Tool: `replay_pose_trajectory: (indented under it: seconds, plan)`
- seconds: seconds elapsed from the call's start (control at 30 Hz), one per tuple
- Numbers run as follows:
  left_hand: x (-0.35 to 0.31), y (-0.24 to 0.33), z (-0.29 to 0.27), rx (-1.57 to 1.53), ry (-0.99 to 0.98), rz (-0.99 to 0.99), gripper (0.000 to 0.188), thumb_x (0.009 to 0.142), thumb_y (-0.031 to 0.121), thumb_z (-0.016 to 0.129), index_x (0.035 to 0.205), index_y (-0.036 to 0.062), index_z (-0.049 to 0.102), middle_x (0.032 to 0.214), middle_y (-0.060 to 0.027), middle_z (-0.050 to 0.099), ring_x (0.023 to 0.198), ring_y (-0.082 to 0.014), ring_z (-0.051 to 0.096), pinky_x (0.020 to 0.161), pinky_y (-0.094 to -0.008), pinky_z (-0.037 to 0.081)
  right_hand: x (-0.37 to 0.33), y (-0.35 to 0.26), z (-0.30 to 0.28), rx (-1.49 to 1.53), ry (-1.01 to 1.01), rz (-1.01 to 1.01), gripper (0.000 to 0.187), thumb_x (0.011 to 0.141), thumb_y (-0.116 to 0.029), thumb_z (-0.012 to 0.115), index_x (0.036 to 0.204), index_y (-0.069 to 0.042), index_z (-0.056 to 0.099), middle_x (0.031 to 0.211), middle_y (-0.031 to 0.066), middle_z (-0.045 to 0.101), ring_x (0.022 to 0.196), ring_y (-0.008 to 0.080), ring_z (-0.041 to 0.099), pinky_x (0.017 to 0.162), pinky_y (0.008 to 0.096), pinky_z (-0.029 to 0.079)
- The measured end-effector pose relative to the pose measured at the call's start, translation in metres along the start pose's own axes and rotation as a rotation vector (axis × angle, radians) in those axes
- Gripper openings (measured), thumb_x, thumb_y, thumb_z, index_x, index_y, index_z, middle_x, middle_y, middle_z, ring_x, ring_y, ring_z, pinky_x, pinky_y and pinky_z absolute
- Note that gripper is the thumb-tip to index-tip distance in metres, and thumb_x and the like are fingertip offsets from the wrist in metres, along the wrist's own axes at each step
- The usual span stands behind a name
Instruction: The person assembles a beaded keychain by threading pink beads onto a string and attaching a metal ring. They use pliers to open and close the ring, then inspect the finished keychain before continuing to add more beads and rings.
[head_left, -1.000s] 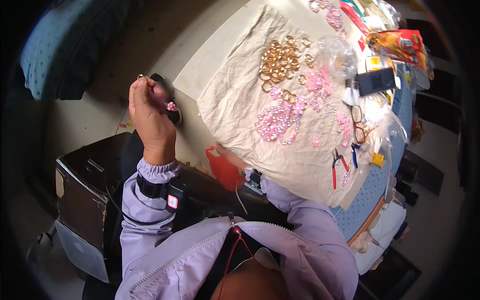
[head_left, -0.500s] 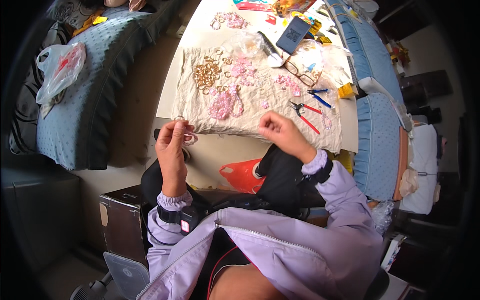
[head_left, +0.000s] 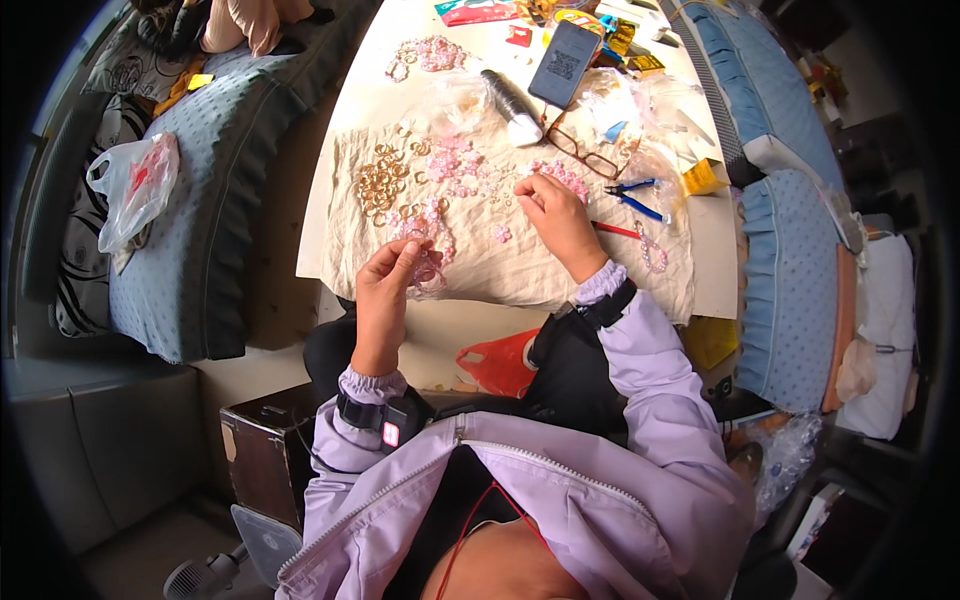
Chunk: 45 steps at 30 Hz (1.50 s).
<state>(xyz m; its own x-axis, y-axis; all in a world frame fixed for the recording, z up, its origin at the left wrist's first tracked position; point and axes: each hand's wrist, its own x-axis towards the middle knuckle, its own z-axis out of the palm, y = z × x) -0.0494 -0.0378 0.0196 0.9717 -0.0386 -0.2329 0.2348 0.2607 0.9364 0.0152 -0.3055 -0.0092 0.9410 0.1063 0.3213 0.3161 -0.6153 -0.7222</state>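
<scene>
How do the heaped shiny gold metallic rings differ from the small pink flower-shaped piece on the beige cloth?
The gold metallic rings are open loops; the small pink flower-shaped piece is compact. The rings form a heap; the pink piece lies alone. The rings sit farther left; the pink piece is nearer the right hand. Both rest on the beige cloth.

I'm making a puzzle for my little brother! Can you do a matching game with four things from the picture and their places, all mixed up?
Things:
1. shiny gold-coloured metal rings
2. small pink beaded flower
3. red plastic bag
4. translucent white plastic bag

Places:
A. on the blue dotted sofa
B. on the crumpled beige cloth, between the left hand and right hand
C. down below the pale table
D. heaped on that cloth's left side

Right pairs: 1-D, 2-B, 3-C, 4-A
</scene>
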Motion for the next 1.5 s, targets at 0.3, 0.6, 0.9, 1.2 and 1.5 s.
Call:
replay_pose_trajectory:
  seconds: [0.3, 0.6, 0.9, 1.2, 1.5]
  plan:
    - [0.007, -0.007, 0.028, -0.041, -0.126, -0.087, 0.024, 0.104, 0.019, 0.062, 0.112, -0.0016, 0.07, 0.099, -0.0106, 0.075, 0.091, -0.0173, 0.072, 0.082, -0.0311, 0.058, -0.041, -0.015, -0.016, -0.24, 0.069, -0.199, 0.011, 0.089, -0.006, 0.067, 0.1, -0.005, 0.066, 0.1, 0.0099, 0.065, 0.1, 0.0312, 0.061, 0.087, 0.0386, 0.052]
    - [-0.021, -0.003, 0.04, -0.054, -0.237, -0.08, 0.025, 0.103, 0.022, 0.063, 0.111, -0.001, 0.07, 0.1, -0.0113, 0.076, 0.088, -0.0168, 0.072, 0.08, -0.0301, 0.058, -0.063, -0.078, -0.01, 0.543, -0.025, 0.061, 0.019, 0.1, -0.017, 0.069, 0.105, 0.001, 0.069, 0.096, 0.0064, 0.073, 0.085, 0.0094, 0.063, 0.076, 0.0264, 0.052]
    - [-0.033, -0.008, 0.039, -0.094, -0.377, -0.169, 0.022, 0.104, 0.024, 0.061, 0.111, 0.0049, 0.069, 0.098, -0.0074, 0.076, 0.084, -0.0133, 0.072, 0.079, -0.03, 0.057, -0.073, -0.089, 0.001, 0.561, -0.03, 0.213, 0.013, 0.096, -0.009, 0.067, 0.091, 0.001, 0.062, 0.078, 0.0018, 0.065, 0.071, 0.0076, 0.062, 0.064, 0.0252, 0.052]
    - [0.006, -0.01, 0.034, -0.074, -0.288, -0.235, 0.02, 0.104, 0.023, 0.06, 0.106, 0.0039, 0.067, 0.096, -0.0111, 0.075, 0.082, -0.0164, 0.072, 0.075, -0.0315, 0.058, -0.051, -0.046, -0.001, 0.278, 0.081, 0.207, 0.012, 0.103, -0.013, 0.062, 0.103, -0.001, 0.063, 0.087, -0.0009, 0.062, 0.075, 0.0042, 0.055, 0.065, 0.0232, 0.047]
    - [0.033, -0.04, 0.043, -0.13, -0.175, -0.23, 0.017, 0.104, 0.019, 0.06, 0.102, 0.0026, 0.065, 0.089, -0.0122, 0.074, 0.069, -0.0161, 0.069, 0.064, -0.0304, 0.058, -0.047, -0.03, 0.008, -0.047, 0.055, 0.114, 0.012, 0.096, -0.015, 0.065, 0.104, -0.009, 0.06, 0.098, 0.0118, 0.068, 0.09, 0.0357, 0.069, 0.075, 0.0442, 0.056]
